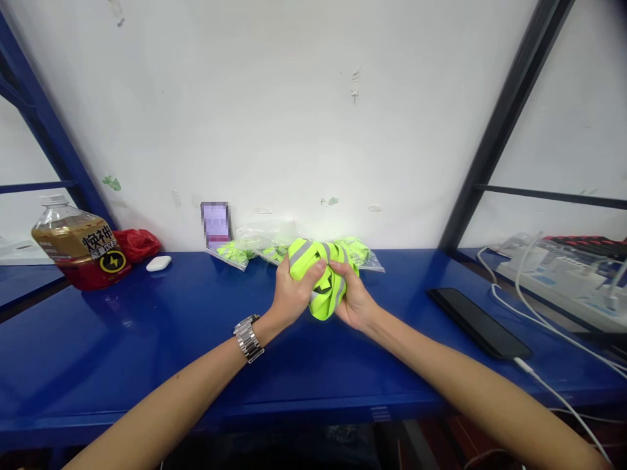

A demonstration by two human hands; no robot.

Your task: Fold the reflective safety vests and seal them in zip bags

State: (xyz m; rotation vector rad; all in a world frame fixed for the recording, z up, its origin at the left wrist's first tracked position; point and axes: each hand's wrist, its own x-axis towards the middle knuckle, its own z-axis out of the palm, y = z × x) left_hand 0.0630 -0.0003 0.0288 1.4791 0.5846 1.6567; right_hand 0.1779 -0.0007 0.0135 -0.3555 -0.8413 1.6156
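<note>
A bundle of neon yellow reflective strap [323, 303] with grey stripes is held up over the blue table. My left hand [292, 290] grips its left side, thumb pressed on the front. On the other side my right hand [356, 301] closes round the bundle, its thumb near the top middle. Dark pieces, perhaps buckles, show between the folds. Behind the bundle lie clear plastic bags [240, 260] with similar yellow straps inside; another bagged yellow strap [353, 248] is partly hidden by the bundle.
On the blue table [196, 365], a large drink bottle [81, 245], a red plastic bag [140, 243] and a white earbud case [159, 263] stand left. A phone [216, 222] leans on the wall. At right lie a black phone [477, 321] with a cable and white power strips [563, 274].
</note>
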